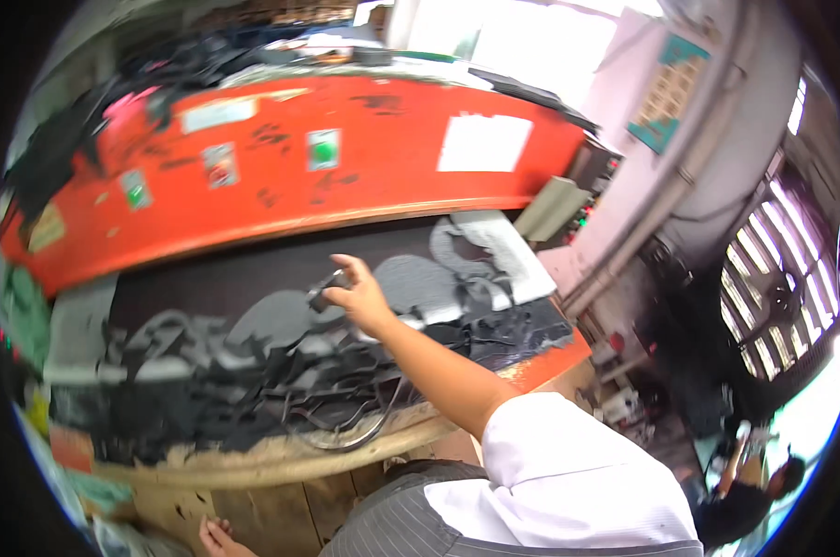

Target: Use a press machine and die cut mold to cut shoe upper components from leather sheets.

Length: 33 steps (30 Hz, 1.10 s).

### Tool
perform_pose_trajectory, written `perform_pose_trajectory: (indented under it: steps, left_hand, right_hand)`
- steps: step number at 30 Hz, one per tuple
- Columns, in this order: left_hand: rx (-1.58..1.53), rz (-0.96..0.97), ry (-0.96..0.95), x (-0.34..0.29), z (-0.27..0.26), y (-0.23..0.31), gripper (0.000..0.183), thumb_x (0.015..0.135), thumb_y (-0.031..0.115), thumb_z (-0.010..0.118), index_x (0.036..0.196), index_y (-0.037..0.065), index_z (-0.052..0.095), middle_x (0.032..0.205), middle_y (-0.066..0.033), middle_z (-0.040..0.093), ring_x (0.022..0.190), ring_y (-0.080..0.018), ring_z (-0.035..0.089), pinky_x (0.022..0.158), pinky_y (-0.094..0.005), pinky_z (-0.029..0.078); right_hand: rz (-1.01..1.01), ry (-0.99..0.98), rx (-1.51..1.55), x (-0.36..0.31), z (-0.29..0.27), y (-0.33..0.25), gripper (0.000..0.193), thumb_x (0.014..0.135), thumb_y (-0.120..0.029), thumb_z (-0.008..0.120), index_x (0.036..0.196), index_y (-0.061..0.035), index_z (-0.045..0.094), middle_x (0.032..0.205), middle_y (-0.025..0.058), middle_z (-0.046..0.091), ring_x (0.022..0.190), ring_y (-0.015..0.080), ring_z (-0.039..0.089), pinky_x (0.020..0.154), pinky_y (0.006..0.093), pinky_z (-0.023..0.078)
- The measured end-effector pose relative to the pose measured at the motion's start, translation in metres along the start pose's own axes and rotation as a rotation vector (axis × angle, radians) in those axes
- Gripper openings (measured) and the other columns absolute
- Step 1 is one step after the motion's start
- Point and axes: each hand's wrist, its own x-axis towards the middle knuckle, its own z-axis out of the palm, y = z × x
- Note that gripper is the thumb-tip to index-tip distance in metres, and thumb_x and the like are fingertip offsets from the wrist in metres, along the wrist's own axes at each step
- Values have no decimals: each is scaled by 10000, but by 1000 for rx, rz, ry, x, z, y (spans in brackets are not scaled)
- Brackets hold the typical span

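machine beam (346, 176): orange-red (black smudges) | cut pieces (281, 320): grey, black | sleeve (568, 464): white | cloth (411, 520): grey pinstripe

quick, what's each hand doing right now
Left hand: not in view.
Right hand: closed on a small dark piece above the grey cutouts.
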Motion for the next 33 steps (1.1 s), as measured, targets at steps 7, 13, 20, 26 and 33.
perform_pose_trajectory:
  steps: [7,13,20,26,33]
  left_hand:
    - [-17,189,-561,11,174,102,323,959,245,562,1060,-46,660,961,-178,695,864,-258,669,763,-359,535]
    - [401,562,-666,6,213,121,259,915,208,595,1029,-6,686,1025,-179,688,921,-328,644,836,-375,497]
    - [495,357,-683,5,225,128,281,911,216,585,1038,-16,680,1031,-184,687,936,-338,643,840,-388,497]
    - [504,413,-736,9,225,122,292,919,230,582,1025,-23,682,1018,-192,687,919,-343,645,827,-390,501]
    - [209,222,-718,26,215,73,221,945,150,562,1058,-25,638,884,-68,652,771,-133,595,710,-269,481]
  right_hand:
    - [-158,626,-478,-8,-342,-15,410,776,-86,643,1170,8,585,947,104,672,784,178,646,685,304,527]
    - [-125,403,-1170,44,-373,-11,438,769,-129,627,1198,-37,616,1061,207,628,1041,390,522,948,446,421]
    - [-41,291,-1312,55,-397,24,603,776,-193,685,1341,-95,500,1108,172,636,1066,358,555,947,433,436]
    - [-78,241,-1104,28,-413,24,617,758,-173,752,1336,-184,535,1104,165,634,1062,351,570,923,412,462]
    - [-38,248,-1090,41,-397,22,609,764,-142,747,1333,-216,544,1140,176,619,1077,351,565,944,402,456]
